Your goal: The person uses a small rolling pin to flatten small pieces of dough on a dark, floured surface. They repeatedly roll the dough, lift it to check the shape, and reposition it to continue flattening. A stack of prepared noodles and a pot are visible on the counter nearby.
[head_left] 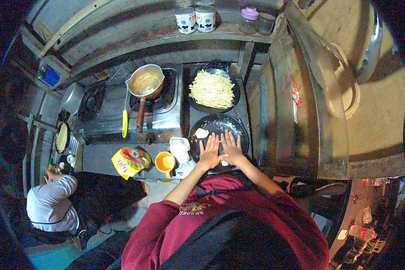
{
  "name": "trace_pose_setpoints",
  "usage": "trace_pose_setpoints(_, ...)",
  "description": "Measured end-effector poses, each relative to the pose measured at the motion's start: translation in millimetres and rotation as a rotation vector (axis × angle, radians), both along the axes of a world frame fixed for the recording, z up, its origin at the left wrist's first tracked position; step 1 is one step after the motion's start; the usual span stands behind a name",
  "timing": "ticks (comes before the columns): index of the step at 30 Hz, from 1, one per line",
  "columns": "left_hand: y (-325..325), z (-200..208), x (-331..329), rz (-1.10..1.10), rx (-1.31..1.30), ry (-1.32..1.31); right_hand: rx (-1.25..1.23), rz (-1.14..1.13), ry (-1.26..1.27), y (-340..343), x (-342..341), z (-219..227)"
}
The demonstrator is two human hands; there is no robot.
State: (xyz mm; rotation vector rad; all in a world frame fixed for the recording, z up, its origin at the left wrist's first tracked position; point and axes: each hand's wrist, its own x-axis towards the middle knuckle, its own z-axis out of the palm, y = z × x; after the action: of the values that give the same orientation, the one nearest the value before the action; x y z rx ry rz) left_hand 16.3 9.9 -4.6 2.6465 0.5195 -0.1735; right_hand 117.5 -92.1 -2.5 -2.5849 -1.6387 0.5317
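Note:
Both my hands lie flat, side by side, on a floured black round tray (236, 126), fingers stretched out and pointing away from me. My left hand (209, 155) and my right hand (232, 147) meet near the thumbs. Anything pressed under the palms is hidden; a small pale bit shows between the hands. A flattened piece of pale dough (201, 133) rests on the tray beyond my left fingertips. A small white piece (224, 163) sits by the tray's near edge. Behind it, another dark round tray (236, 96) carries a heap of thin pale dough sticks (211, 90).
A saucepan (145, 82) stands on the gas stove (112, 121), a yellow-green handle (124, 123) beside it. Nearer are a yellow pouch (129, 162), an orange cup (165, 162) and a white bag (180, 149). Another person (54, 202) works at left. Cans (195, 20) line the shelf.

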Motion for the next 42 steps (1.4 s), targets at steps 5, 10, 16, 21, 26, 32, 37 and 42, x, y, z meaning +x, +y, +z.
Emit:
trace_pose_setpoints(5,-11,12,-24,-0.063,0.016,0.140,-0.102,0.027,0.015,-21,-12,6)
trace_pose_setpoints(10,-5,-10,-13,0.064,0.250,-0.143,-0.014,-0.091,0.028,-5,5,18)
trace_pose_setpoints(16,-5,13,-6,0.005,-0.034,-0.354,0.184,-0.050,-0.046,-1,4,6)
trace_pose_setpoints(21,-8,-6,-7,-0.058,-0.290,-0.181,0.023,0.048,0.079,3,-16,-10)
trace_pose_setpoints(26,-8,-3,-25,-0.136,-0.257,0.031,-0.130,0.096,0.131,-6,-18,14)
trace_pose_setpoints(32,2,-3,-5,-0.044,-0.084,-0.003,0.090,0.043,-0.208,3,0,-29)
trace_pose_setpoints(37,-12,-7,-28,-0.055,-0.015,0.033,-0.179,0.049,0.112,-13,-13,12)
trace_pose_setpoints(42,-3,-13,-13,0.024,0.171,-0.097,-0.025,0.009,-0.022,0,6,8)
